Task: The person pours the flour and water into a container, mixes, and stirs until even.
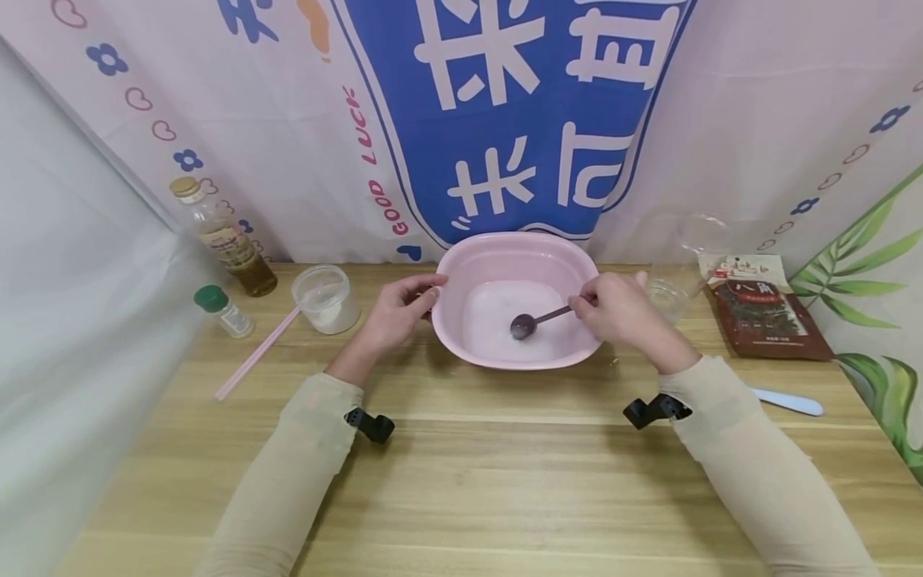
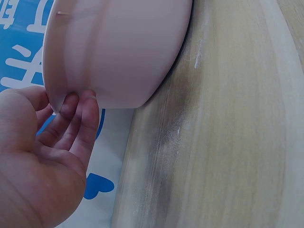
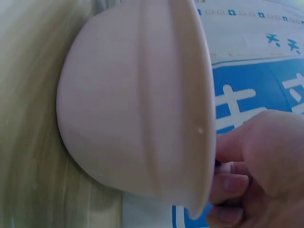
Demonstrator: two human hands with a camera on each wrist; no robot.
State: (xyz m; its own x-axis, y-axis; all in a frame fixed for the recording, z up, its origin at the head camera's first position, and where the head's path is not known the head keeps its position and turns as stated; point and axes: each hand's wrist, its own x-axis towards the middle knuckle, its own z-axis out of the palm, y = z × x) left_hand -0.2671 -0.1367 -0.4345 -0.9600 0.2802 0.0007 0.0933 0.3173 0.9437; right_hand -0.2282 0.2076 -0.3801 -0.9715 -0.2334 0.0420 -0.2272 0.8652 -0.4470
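Right hand (image 1: 618, 311) pinches the spoon (image 1: 530, 323), its length pointing leftward inside the basin (image 1: 472, 271); left hand (image 1: 398, 311) grips basin's left end.

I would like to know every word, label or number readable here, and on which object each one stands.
"GOOD LUCK": white cloth, in red letters
"未", "来", "可": blue panel of this cloth; another character there is cut off
"天天": same cloth, right wrist view
"八角": brown packet; its smaller print is unreadable
Oil bottle and green-capped shaker: labels too small
Pink basin: no text visible
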